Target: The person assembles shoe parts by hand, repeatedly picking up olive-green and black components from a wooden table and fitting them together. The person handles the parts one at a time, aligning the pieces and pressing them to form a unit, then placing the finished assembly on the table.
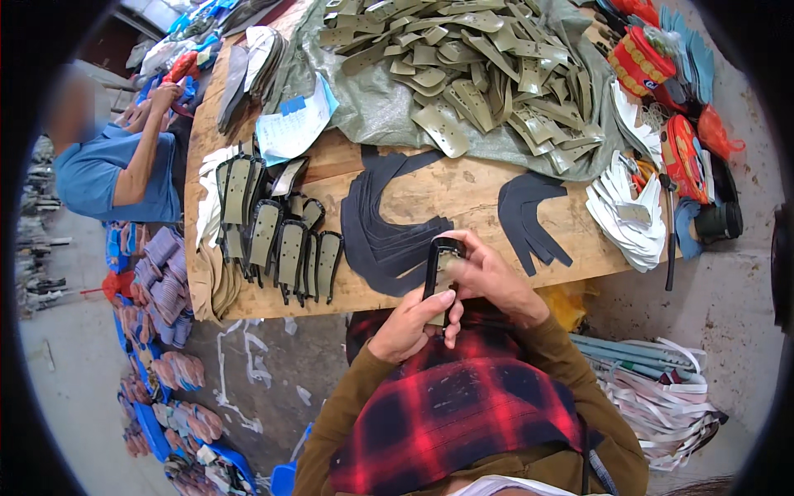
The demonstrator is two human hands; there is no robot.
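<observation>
In front of my lap, at the table's near edge, an olive insole board with black edging [442,258] is held upright. My left hand [415,322] grips its lower part, thumb across the front. My right hand [495,279] closes on its upper right side; the fingers over its face are slightly blurred. Just beyond my hands lies a fanned stack of black U-shaped strips [372,223], with a smaller bunch of black strips [529,217] to the right. At the left, several black-edged olive boards [289,248] are heaped together.
A large pile of bare olive boards [463,62] covers a grey-green sheet [364,99] on the wooden table [463,186]. White cut pieces [626,217] lie at the right edge, beside a red bag [685,157]. Another person [116,169] in blue works at the left.
</observation>
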